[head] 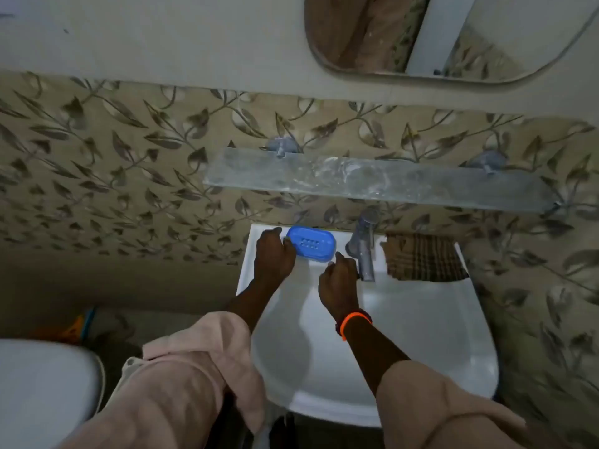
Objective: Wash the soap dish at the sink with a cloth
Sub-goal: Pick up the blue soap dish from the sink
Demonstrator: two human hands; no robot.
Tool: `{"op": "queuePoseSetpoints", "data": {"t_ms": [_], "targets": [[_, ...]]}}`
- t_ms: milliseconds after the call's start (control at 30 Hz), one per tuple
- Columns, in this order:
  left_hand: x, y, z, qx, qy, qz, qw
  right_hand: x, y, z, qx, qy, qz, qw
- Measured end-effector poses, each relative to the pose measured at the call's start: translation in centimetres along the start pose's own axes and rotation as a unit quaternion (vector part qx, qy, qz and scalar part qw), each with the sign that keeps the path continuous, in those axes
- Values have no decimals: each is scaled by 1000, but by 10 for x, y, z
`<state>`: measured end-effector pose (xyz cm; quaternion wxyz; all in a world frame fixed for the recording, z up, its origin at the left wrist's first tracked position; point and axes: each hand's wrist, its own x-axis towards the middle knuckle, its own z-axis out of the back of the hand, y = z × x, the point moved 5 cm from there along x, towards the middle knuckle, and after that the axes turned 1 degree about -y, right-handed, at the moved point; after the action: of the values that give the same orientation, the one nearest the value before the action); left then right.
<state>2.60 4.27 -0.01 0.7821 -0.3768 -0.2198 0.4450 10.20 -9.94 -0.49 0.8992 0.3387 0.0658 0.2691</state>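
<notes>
A blue oval soap dish [311, 244], holes punched through its middle, sits between the left hand [274, 257], gripping its end, and the loosely curled right hand [338, 280].

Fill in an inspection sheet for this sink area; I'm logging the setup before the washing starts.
Surface: white sink, basin bare as far as visible.
Job's things: blue soap dish on the back ledge, left of the tap; checked brown cloth on the ledge, right of the tap.
Clutter: nothing seen on the sink; glass shelf above shows only smears.
Hands: left hand touches the dish's left end; right hand is by the dish's front corner, contact unclear.
Cables: nothing seen.
Surroundings: leaf-pattern wall, mirror above, toilet at lower left, dim light.
</notes>
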Motion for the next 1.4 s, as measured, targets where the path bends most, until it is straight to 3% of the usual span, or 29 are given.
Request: {"op": "queuePoseSetpoints", "data": {"t_ms": [133,333,567,800,933,1200,1400], "targets": [[26,5,-1,27,-8,37,999,25,3,-3,30,-31,-73,996],[39,10,-13,61,39,14,997,53,-1,-8,108,-29,-156,981],[46,9,-12,14,48,66,997,66,2,-12,193,-32,-210,958],[48,10,-10,-24,72,143,987,72,3,-13,257,13,-250,933],[49,5,-7,-15,88,159,983,75,9,-10,200,67,-222,952],[45,-11,6,-15,54,114,992,69,17,0,207,0,-214,955],[35,-12,11,-33,46,112,992,66,21,1,209,27,-209,955]]}}
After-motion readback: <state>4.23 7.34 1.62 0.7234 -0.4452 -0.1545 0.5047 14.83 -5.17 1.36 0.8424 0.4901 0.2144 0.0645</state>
